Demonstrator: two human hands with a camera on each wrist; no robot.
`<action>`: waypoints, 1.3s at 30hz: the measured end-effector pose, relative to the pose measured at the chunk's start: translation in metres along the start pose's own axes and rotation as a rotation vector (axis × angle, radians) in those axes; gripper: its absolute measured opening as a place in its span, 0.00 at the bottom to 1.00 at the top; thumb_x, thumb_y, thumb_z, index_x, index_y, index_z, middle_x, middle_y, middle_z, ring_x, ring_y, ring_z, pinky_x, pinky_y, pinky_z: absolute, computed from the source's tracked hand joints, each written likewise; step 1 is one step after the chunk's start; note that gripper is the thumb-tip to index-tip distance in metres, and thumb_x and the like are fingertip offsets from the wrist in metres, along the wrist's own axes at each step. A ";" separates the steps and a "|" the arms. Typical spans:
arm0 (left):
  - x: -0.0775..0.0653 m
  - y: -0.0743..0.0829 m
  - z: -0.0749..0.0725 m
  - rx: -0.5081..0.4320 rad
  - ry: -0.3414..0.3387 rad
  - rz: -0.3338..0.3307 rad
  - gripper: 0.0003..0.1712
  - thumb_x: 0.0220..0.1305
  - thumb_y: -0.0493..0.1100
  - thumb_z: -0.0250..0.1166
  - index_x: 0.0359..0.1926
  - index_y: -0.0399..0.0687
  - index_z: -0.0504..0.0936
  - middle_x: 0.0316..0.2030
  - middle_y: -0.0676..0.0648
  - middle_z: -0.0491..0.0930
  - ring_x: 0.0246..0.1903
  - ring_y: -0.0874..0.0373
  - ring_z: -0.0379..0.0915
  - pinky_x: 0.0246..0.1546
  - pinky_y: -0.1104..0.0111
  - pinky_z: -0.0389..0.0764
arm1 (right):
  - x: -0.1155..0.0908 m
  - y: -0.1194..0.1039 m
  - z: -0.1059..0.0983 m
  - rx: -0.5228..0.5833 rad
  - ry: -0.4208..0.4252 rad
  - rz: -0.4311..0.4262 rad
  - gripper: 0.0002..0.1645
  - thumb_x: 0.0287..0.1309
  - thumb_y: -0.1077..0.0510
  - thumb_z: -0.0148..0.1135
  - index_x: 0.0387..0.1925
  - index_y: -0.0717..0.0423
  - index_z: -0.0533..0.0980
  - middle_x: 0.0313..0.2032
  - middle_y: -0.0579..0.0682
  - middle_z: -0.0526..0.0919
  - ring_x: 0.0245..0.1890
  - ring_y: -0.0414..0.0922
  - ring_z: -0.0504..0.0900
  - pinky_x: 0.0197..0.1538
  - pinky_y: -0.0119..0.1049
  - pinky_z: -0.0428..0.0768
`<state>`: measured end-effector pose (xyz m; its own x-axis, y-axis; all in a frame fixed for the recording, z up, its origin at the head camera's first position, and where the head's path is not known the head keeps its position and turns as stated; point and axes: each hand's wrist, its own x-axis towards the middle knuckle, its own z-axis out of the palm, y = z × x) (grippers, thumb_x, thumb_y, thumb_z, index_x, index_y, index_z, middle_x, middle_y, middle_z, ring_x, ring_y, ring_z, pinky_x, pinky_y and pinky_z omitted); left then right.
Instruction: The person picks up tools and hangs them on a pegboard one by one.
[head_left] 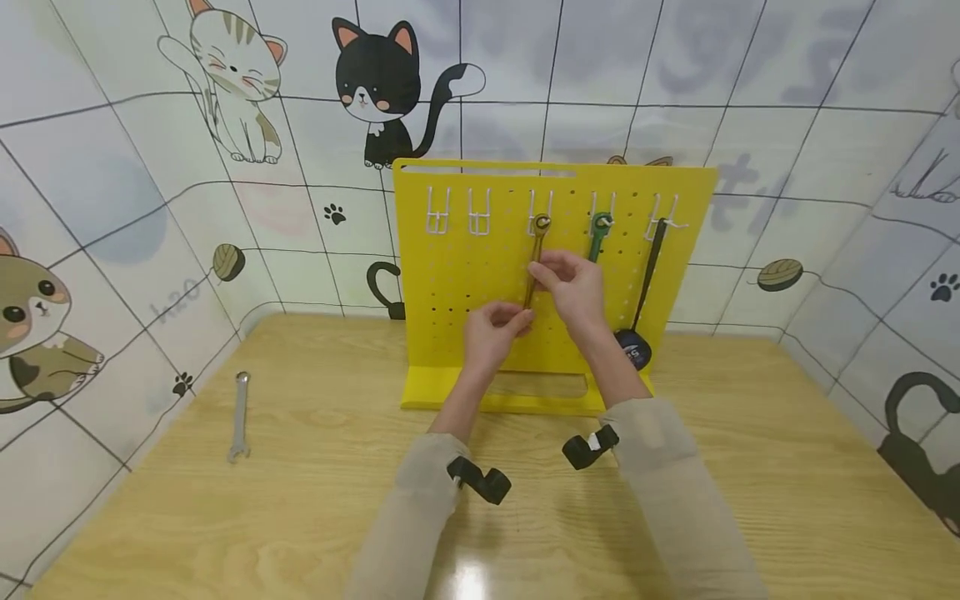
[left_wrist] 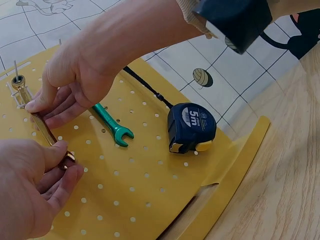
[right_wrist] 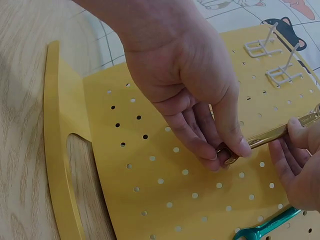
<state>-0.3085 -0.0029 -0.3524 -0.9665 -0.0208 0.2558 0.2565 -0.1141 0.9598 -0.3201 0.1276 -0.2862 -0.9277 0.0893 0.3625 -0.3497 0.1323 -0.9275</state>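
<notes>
A gold combination wrench (head_left: 537, 243) hangs upright before the yellow pegboard (head_left: 442, 283). Its ring end is at the middle white hook, whose prong shows through the ring in the left wrist view. My left hand (head_left: 491, 335) pinches the wrench's lower, open-jawed end between thumb and fingers. Higher up the shank, my right hand (head_left: 577, 292) holds the same wrench with thumb and fingertips. Just right of it hangs a green wrench (left_wrist: 112, 124), partly hidden by the right hand in the head view.
A dark tape measure (left_wrist: 192, 125) hangs by its black strap from the rightmost hook. Two white wire hooks (head_left: 478, 218) are at the board's upper left. On the wooden table (head_left: 322, 500), a silver combination wrench (head_left: 240, 417) lies far left. Cat-patterned walls surround the table.
</notes>
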 end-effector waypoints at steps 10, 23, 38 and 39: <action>0.000 -0.001 0.000 -0.028 -0.026 0.006 0.12 0.66 0.35 0.69 0.47 0.31 0.83 0.43 0.38 0.83 0.42 0.46 0.84 0.45 0.64 0.85 | -0.001 0.002 -0.004 0.019 -0.040 -0.016 0.18 0.65 0.60 0.68 0.51 0.69 0.79 0.42 0.55 0.85 0.40 0.46 0.85 0.52 0.42 0.83; -0.006 -0.007 -0.011 0.051 -0.106 -0.018 0.16 0.68 0.40 0.68 0.53 0.34 0.80 0.46 0.40 0.81 0.39 0.51 0.83 0.44 0.63 0.85 | -0.005 0.008 -0.014 -0.026 -0.062 0.018 0.20 0.64 0.57 0.69 0.53 0.64 0.80 0.46 0.55 0.84 0.41 0.43 0.83 0.55 0.48 0.81; -0.018 -0.001 -0.023 0.261 -0.244 0.044 0.22 0.69 0.49 0.68 0.55 0.38 0.80 0.46 0.44 0.82 0.40 0.53 0.81 0.40 0.63 0.84 | -0.015 0.005 -0.022 0.006 -0.108 -0.015 0.23 0.66 0.56 0.67 0.57 0.66 0.77 0.55 0.60 0.81 0.46 0.44 0.81 0.53 0.37 0.81; -0.018 -0.001 -0.025 0.272 -0.251 0.051 0.22 0.69 0.49 0.67 0.55 0.38 0.80 0.46 0.44 0.82 0.41 0.52 0.81 0.40 0.63 0.84 | -0.016 0.006 -0.022 0.010 -0.109 -0.015 0.23 0.66 0.57 0.67 0.57 0.66 0.77 0.55 0.60 0.81 0.46 0.44 0.81 0.52 0.35 0.81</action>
<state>-0.2912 -0.0271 -0.3609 -0.9286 0.2285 0.2924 0.3303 0.1498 0.9319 -0.3049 0.1491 -0.2955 -0.9311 -0.0208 0.3643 -0.3640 0.1230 -0.9233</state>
